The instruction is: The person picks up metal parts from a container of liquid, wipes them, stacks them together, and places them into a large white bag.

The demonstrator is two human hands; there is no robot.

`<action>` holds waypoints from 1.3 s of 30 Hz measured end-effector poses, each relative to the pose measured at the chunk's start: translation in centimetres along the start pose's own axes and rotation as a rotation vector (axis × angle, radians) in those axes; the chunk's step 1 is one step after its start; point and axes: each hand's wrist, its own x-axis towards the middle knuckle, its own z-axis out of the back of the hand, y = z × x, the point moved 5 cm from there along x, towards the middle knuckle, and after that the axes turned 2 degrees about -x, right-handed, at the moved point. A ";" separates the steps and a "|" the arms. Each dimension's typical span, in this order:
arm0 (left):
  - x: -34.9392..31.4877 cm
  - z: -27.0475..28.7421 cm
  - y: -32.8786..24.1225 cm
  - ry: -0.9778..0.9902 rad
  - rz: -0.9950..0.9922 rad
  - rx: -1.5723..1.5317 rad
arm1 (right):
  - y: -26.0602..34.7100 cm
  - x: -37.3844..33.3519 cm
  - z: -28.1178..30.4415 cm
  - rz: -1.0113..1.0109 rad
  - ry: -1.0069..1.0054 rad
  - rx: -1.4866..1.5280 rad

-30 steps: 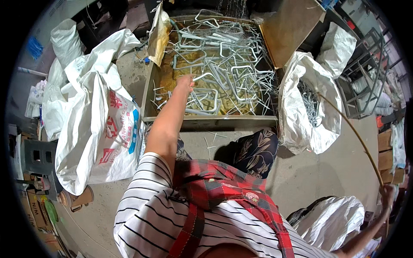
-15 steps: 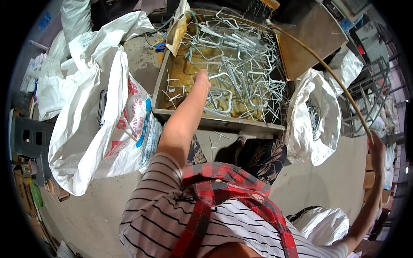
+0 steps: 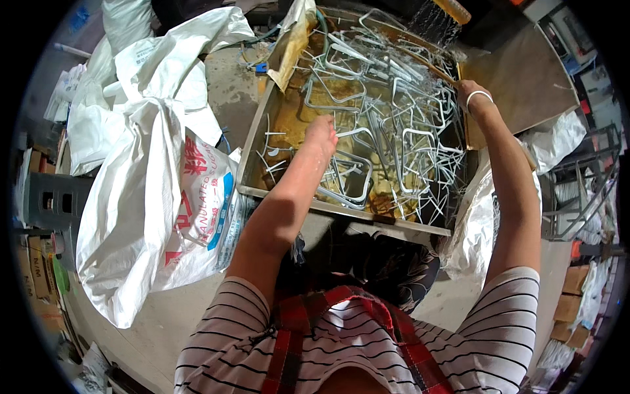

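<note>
A shallow metal tray (image 3: 246,151) of yellowish-brown liquid holds many bent silvery metal rods (image 3: 400,92). Over its near left part, my left hand (image 3: 320,133) is closed at the end of one bent metal rod (image 3: 357,131); its fingers are partly hidden. At the tray's right edge my right hand (image 3: 472,97), with a white band at the wrist, grips a long wooden stick (image 3: 433,67). One end of the stick reaches among the rods at the far side; the other passes behind my right forearm.
A large white woven sack (image 3: 131,217) stands left of the tray. Another white sack (image 3: 469,217) is at its right, partly behind my arm. A brown board (image 3: 518,98) leans beyond the right edge. Water falls from a yellowish fitting (image 3: 453,10) at the back.
My right hand has come from far out at the right up to the tray's edge, now gripping the stick nearer its tray end. My left hand stays over the same rods. The view has shifted.
</note>
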 end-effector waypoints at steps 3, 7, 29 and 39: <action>0.9 0.5 -0.2 0.000 -0.026 0.063 | 0.4 -0.1 -1.7 0.102 0.069 0.002; 0.5 0.2 0.0 -0.028 -0.008 0.085 | -0.1 -5.4 -0.7 0.165 0.105 -0.030; -0.1 0.4 1.6 0.097 -0.022 0.165 | -12.3 -32.3 8.1 0.101 -0.023 0.319; -1.5 -1.2 2.3 0.094 -0.011 0.145 | -4.7 -14.3 6.6 0.328 -0.112 0.078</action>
